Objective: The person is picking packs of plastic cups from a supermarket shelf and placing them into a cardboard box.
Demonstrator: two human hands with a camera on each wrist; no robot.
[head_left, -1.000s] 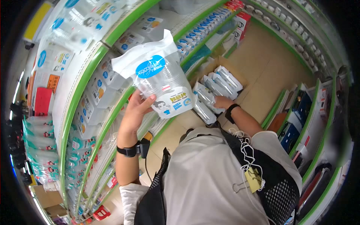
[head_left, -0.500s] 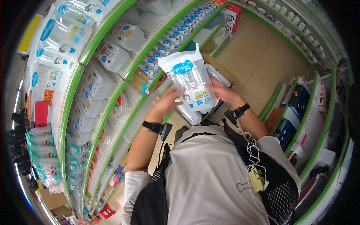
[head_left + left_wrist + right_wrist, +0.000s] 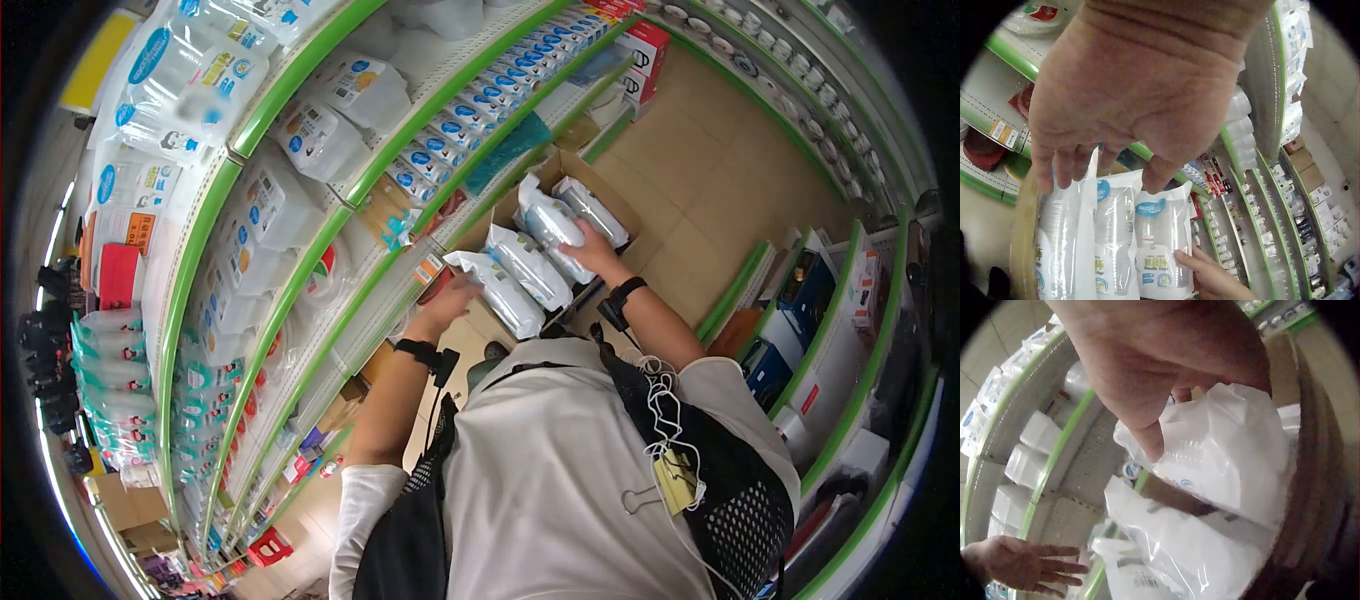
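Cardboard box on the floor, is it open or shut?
Open. The cardboard box shows no lid over its top, and packs of cups stick out; the right hand grips one.

A shop aisle: long shelves [image 3: 300,75] with green edges run down both sides, stacked with many copies of the same packaged goods [image 3: 470,115], blue-labelled and lined up in rows. Small price tags [image 3: 430,268] sit on the shelf rails. On the tiled floor [image 3: 720,170] stands an open cardboard carton [image 3: 556,162] of clear packs [image 3: 530,265] — printed like those bagged on the upper shelves.
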